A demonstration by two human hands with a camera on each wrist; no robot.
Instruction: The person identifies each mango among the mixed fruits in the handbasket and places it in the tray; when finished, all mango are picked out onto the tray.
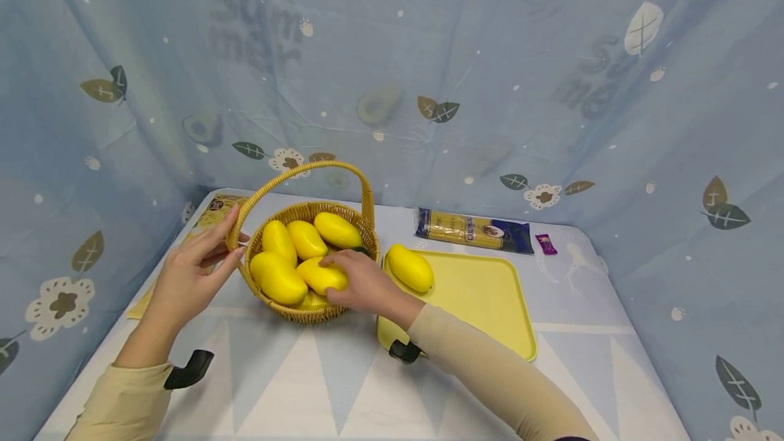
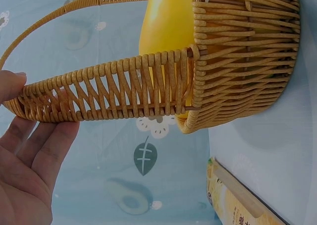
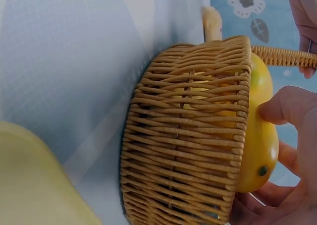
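A round wicker basket [image 1: 311, 316] with a tall arched handle holds several yellow mangoes [image 1: 278, 279]. My left hand [image 1: 191, 276] grips the left side of the handle, thumb on one face and fingers on the other, as the left wrist view shows. Over the basket's right front, my right hand [image 1: 363, 282] pinches a mango [image 3: 261, 153] between thumb and fingers; the mango sits at rim height among the others. Another mango [image 1: 410, 268] lies on the yellow tray [image 1: 478, 291], near its upper left corner. Part of the right hand's fingers is hidden behind the mango in the right wrist view.
Behind the tray lies a blue and yellow pasta packet [image 1: 474, 230], with a small purple wrapped sweet [image 1: 546, 244] to its right. A yellow printed package [image 2: 242, 200] lies left of the basket. A patterned blue curtain [image 1: 392, 73] encloses the table.
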